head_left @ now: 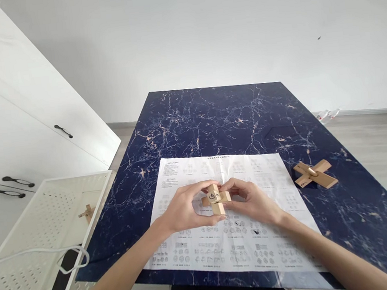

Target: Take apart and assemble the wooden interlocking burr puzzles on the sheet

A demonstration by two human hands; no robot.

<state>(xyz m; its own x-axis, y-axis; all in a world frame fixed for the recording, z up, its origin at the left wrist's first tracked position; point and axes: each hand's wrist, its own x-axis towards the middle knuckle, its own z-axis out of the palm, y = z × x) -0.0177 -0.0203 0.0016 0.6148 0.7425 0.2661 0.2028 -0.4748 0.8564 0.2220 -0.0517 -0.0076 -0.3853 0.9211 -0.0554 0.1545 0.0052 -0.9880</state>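
Observation:
Between both hands is a wooden burr puzzle (216,199) of pale interlocking blocks, with dark handwritten marks on two faces. My left hand (190,206) grips it from the left, thumb below and fingers on top. From the right, my right hand (250,198) pinches the block that sticks out on that side. The puzzle is held above a large printed instruction sheet (206,255) covered in small diagrams and text. Parts of the puzzle are hidden behind the fingers.
A second wooden puzzle (314,174), cross-shaped, lies on the dark blue marble-patterned table (211,119) to the right. At left stands a white perforated basket (15,235) with a small wooden piece (88,213) inside and a white cable (44,249) across it. White cabinets (18,113) stand behind.

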